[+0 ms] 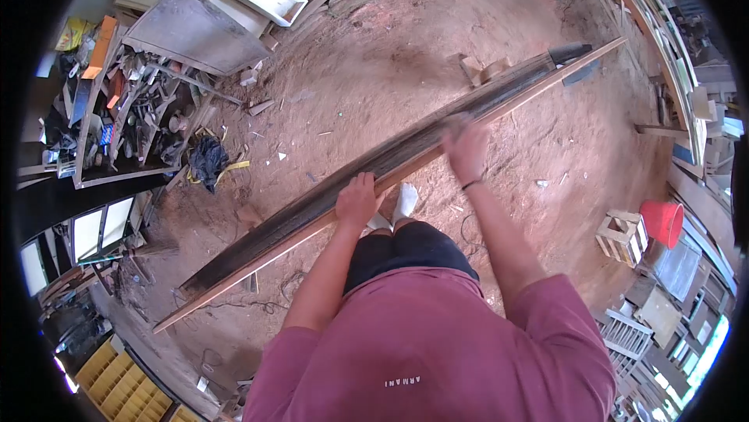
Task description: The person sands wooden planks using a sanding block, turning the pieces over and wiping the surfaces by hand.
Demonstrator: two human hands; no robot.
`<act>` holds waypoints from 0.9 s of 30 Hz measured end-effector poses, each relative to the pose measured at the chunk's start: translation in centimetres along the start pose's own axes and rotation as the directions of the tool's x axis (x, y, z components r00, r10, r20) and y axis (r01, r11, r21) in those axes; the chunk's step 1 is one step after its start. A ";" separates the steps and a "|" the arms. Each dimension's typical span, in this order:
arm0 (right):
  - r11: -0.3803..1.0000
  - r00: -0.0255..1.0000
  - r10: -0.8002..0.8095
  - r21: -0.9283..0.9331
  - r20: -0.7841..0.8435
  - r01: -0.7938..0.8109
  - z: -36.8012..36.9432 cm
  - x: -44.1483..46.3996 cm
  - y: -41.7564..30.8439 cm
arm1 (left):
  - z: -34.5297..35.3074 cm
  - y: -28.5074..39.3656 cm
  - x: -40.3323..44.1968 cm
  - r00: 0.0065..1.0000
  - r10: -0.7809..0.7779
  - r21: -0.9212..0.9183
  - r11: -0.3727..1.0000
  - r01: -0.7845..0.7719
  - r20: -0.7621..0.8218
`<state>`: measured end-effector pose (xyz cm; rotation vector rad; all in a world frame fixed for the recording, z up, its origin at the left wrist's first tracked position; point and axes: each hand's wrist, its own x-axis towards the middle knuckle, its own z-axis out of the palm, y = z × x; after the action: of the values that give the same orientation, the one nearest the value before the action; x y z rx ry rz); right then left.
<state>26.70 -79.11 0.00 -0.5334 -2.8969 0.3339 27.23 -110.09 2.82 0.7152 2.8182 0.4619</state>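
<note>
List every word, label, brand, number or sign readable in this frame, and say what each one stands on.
"ARMANI": on the shirt, in small pale letters.
Any print on the yellow bag or the small blue item among the clutter at the left: too small and blurred to read.
No other text can be made out.

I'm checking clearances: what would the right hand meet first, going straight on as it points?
Probably the long dark board, right by the fingertips. The right hand is blurred, so whether it already touches or hovers above is unclear.
</note>
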 end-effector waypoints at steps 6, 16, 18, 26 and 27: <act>0.914 0.927 -0.351 0.263 0.133 0.309 -1.4 -8.1 -9.4 | 0.8 -0.5 -0.2 0.997 -0.051 -0.007 0.999 0.051 0.056; 0.963 0.981 -0.108 0.263 0.160 0.063 -5.1 2.9 -0.7 | -0.2 -0.1 -0.3 0.997 -0.046 -0.027 0.998 0.048 0.063; 0.918 0.966 -0.212 0.368 0.148 0.145 -1.6 -5.2 -7.5 | 0.1 0.1 -0.3 0.995 -0.069 -0.025 0.997 0.071 0.066; 0.993 0.988 0.069 0.107 -0.135 -0.055 -4.9 7.8 6.9 | -0.3 0.1 -0.1 1.000 -0.011 -0.006 1.000 0.011 -0.015; 0.999 0.945 0.026 0.042 -0.326 -0.013 -3.7 9.7 9.9 | -0.4 0.2 0.0 1.000 -0.006 -0.004 1.000 0.006 -0.014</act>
<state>21.78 -65.80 2.34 -0.5524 -2.5614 0.2751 27.23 -110.07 3.22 0.7056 2.8306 0.4736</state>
